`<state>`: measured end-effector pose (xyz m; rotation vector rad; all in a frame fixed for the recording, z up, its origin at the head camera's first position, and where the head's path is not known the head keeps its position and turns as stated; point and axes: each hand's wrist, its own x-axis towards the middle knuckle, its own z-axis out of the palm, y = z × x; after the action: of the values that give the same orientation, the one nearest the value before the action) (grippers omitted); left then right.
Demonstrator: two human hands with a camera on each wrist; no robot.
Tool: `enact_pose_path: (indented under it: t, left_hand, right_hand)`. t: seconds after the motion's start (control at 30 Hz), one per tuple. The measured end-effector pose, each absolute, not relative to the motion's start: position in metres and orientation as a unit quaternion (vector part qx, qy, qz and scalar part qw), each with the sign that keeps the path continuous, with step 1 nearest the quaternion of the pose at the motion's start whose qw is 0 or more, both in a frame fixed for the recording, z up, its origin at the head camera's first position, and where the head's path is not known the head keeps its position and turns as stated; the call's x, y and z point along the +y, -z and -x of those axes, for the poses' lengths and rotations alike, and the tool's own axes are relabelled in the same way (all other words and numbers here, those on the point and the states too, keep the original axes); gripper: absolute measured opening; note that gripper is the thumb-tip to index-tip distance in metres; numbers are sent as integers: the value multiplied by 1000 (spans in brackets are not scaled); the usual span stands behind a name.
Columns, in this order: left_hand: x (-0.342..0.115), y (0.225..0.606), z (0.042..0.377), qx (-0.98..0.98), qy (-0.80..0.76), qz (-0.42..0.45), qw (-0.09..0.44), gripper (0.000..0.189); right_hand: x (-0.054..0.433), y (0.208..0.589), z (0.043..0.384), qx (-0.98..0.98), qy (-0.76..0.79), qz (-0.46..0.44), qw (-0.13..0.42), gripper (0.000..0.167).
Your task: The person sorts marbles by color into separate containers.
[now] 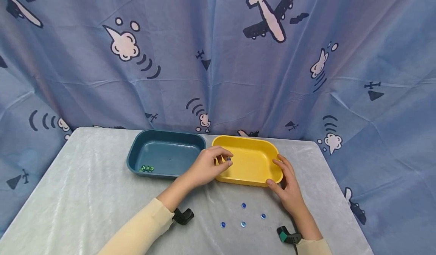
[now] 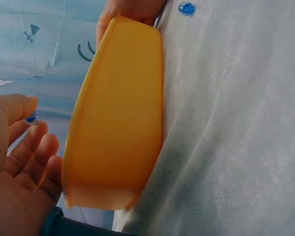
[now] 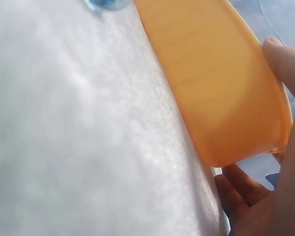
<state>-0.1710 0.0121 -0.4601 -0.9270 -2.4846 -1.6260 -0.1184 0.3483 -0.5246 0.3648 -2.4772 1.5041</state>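
- Blue cloth backdrop (image 1: 211,69), printed with cartoon planes and puffs of smoke, hangs in soft folds behind a table covered in pale, plush-looking fabric (image 1: 68,202).
- And here's the left hand (image 1: 206,166): thumb and forefinger pinched on one small blue bead (image 1: 228,159), the other fingers loosely bent.
- Key relation now: that bead sits above the left end of the yellow tray (image 1: 253,160), whose long axis runs roughly left to right; the left hand is the nearer to that end.
- Over at the opposite end, the right hand (image 1: 289,188) spans the near corner, thumb on the front edge, fingers bent around the right-hand rim, gripping the tray.
- Whether the left hand's lower fingers touch the tray wall, I can't tell.
- Out front, between the forearms, four loose blue beads (image 1: 243,205) lie on the fabric, round, shiny and glassy.
- Look at the textures: smooth yellow plastic by its look, rounded corners, faint ribbing on the side, against that crinkled nap.
- Just left stands a teal tray (image 1: 170,149), similar in shape, a few glossy green beads (image 1: 146,168) huddled in its near-left corner.
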Motion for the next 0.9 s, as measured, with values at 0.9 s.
enact_pose_path:
  t: [0.9]
  left_hand:
    - [20, 456, 179, -804, 515, 295, 22, 21]
  right_hand:
    - [346, 521, 118, -849, -504, -115, 113, 64]
